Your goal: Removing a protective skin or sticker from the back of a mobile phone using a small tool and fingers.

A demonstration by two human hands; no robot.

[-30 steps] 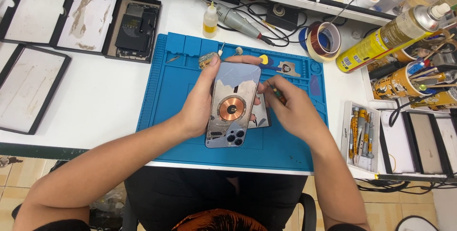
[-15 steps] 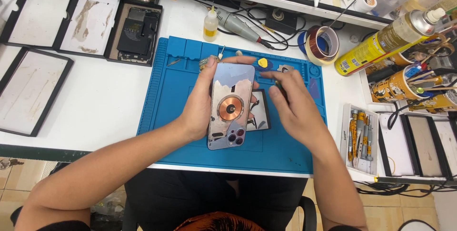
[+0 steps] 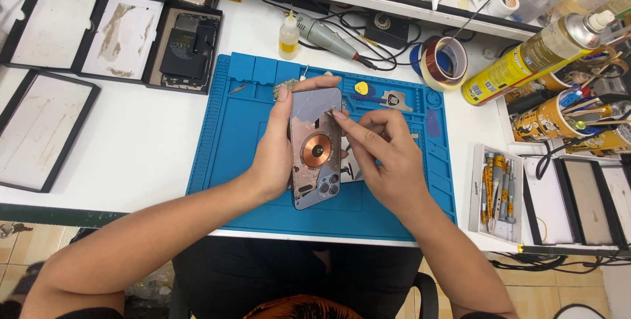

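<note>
The head view looks down on a white desk (image 3: 131,135) with a raised shelf along its far edge and a dark chair seat below its near edge. A blue rectangular silicone work mat (image 3: 236,161) lies at the middle of the desk and reaches almost to the near edge. Over the centre of the mat, the left hand (image 3: 273,161) is closed around the long left side of a grey rectangular phone back panel with a copper-coloured round coil at its middle and a camera cluster at its near end (image 3: 315,148); the thumb lies along the near left side and the fingertips curl over the far end. The panel is held lengthwise, away from the person, just above the mat. The right hand (image 3: 384,161) rests against the right side of the panel with its fingers bent; the thumb and forefinger are pinched together at the upper right edge of the panel; whether they hold anything cannot be told. A yellow triangular plastic pick (image 3: 361,87) lies on the far edge of the mat. Black shallow trays (image 3: 39,128) occupy the left part of the desk. A roll of amber tape (image 3: 444,64) stands beyond the far right corner of the mat. A yellow spray can (image 3: 526,59) lies tilted toward the far right corner of the desk.
</note>
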